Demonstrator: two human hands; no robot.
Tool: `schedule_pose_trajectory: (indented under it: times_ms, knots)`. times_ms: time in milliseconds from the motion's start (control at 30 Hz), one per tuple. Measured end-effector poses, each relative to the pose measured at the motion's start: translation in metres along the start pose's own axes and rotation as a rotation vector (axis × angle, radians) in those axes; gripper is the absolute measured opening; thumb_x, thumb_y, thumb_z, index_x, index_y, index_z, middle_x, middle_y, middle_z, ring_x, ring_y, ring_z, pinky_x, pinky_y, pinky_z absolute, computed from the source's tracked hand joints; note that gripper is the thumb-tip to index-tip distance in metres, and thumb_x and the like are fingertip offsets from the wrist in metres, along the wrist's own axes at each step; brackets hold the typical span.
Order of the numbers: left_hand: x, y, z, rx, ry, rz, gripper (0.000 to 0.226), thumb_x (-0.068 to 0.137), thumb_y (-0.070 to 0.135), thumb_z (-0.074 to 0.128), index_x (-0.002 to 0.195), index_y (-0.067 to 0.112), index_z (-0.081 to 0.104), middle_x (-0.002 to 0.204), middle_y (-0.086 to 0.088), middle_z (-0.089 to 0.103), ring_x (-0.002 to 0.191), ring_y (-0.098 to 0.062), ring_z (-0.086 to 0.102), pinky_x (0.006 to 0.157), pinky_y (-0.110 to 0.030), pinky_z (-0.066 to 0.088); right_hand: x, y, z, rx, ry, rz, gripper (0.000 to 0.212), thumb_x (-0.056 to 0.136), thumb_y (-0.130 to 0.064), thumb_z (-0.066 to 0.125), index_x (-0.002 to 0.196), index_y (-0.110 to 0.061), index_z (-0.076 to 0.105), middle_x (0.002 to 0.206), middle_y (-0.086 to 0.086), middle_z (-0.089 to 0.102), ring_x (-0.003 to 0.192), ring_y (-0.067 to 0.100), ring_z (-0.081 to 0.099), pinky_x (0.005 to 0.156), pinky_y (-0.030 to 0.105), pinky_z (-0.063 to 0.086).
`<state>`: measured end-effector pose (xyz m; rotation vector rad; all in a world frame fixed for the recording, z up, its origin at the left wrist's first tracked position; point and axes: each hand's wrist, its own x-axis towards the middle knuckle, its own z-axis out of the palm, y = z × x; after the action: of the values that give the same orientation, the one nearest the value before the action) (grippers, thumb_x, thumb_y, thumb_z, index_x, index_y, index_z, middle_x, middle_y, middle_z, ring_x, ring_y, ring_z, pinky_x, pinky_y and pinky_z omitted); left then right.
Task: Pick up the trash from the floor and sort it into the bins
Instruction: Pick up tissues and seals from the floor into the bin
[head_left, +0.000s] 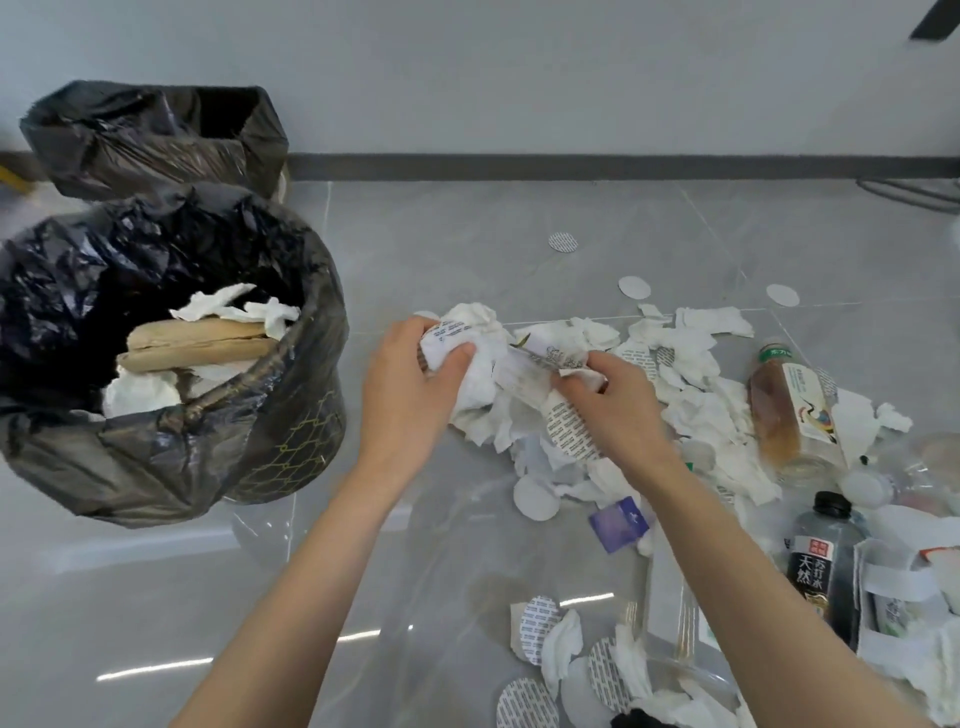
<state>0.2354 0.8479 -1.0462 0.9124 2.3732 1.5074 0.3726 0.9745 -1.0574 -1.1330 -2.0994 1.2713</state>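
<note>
mid-gather: left hand (410, 387) clutches tissue wad (475, 319), right hand (610, 410) pinches paper strip (545, 358); next, probably drop both in near bin (306, 431).

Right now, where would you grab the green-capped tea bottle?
Grip the tea bottle around its labelled middle, coming from above with the right hand, which is nearer. It appears to lie on its side, cap pointing away, so the barrel's top is bare while tissues crowd its left flank.

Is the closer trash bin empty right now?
No, the closer bin holds crumpled white paper and a brown cardboard piece inside its black bag.
</note>
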Motion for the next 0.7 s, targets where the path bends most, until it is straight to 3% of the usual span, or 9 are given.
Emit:
schedule_pose_trajectory:
  times_ms: [67, 167, 300, 400, 500, 567, 700]
  knots:
    - [0.003, 0.012, -0.021, -0.006, 0.065, 0.026, 0.013, 0.086, 0.03, 0.063, 0.085, 0.022, 0.053, 0.084, 0.006, 0.058, 0.074, -0.008, 0.052, 0.063, -0.014, 0.036, 0.005, -0.03, 0.012, 0.061, 0.012, -0.064, 0.022, 0.087, -0.019, 0.062, 0.089, 0.002, 0.063, 0.069, 0.014, 0.054, 0.06, 0.014, 0.043, 0.057, 0.029, 0.032]
    - [0.01, 0.027, -0.057, -0.047, 0.175, 0.046, 0.01, 0.088, 0.033, 0.061, 0.084, 0.027, 0.054, 0.086, 0.002, 0.06, 0.077, -0.014, 0.056, 0.064, -0.023, 0.038, 0.009, -0.077, 0.03, 0.148, -0.025, -0.16, 0.02, 0.087, -0.024, 0.061, 0.085, -0.005, 0.063, 0.073, 0.016, 0.058, 0.065, 0.02, 0.048, 0.059, 0.039, 0.04]
    - [0.018, 0.04, -0.106, -0.028, 0.337, 0.06, 0.01, 0.089, 0.03, 0.06, 0.086, 0.034, 0.051, 0.095, 0.003, 0.062, 0.085, -0.013, 0.059, 0.071, -0.027, 0.047, 0.012, -0.143, 0.051, 0.384, -0.121, -0.214, 0.015, 0.09, -0.015, 0.061, 0.078, -0.023, 0.065, 0.066, 0.002, 0.057, 0.061, 0.018, 0.05, 0.054, 0.031, 0.04]
    - [0.025, 0.029, -0.136, 0.038, 0.455, 0.008, 0.01, 0.089, 0.03, 0.059, 0.097, 0.025, 0.055, 0.1, 0.001, 0.062, 0.091, -0.017, 0.059, 0.077, -0.034, 0.049, 0.017, -0.18, 0.082, 0.481, -0.259, -0.194, 0.009, 0.089, -0.014, 0.063, 0.096, -0.015, 0.068, 0.082, 0.005, 0.069, 0.07, 0.016, 0.062, 0.065, 0.036, 0.053]
    - [0.027, 0.009, -0.153, 0.128, 0.494, -0.094, 0.022, 0.091, 0.031, 0.056, 0.109, 0.019, 0.054, 0.108, -0.001, 0.06, 0.094, -0.017, 0.056, 0.078, -0.035, 0.045, 0.023, -0.191, 0.122, 0.475, -0.316, -0.133, 0.012, 0.088, -0.014, 0.064, 0.099, -0.016, 0.067, 0.098, 0.01, 0.072, 0.082, 0.02, 0.068, 0.077, 0.044, 0.057]
    - [0.022, -0.005, -0.16, 0.234, 0.478, -0.156, 0.026, 0.092, 0.03, 0.054, 0.116, 0.019, 0.05, 0.113, 0.001, 0.058, 0.095, -0.016, 0.053, 0.081, -0.035, 0.043, 0.023, -0.194, 0.144, 0.413, -0.388, -0.09, 0.022, 0.088, -0.019, 0.065, 0.11, -0.016, 0.063, 0.112, 0.009, 0.067, 0.093, 0.02, 0.066, 0.085, 0.044, 0.056]
    - [0.012, -0.022, -0.164, 0.352, 0.459, -0.237, 0.039, 0.09, 0.031, 0.056, 0.127, 0.023, 0.043, 0.118, -0.006, 0.059, 0.114, -0.031, 0.05, 0.097, -0.053, 0.04, 0.019, -0.193, 0.154, 0.115, -0.529, -0.182, 0.066, 0.088, -0.027, 0.063, 0.145, -0.018, 0.031, 0.146, 0.004, 0.036, 0.127, 0.022, 0.045, 0.1, 0.037, 0.046]
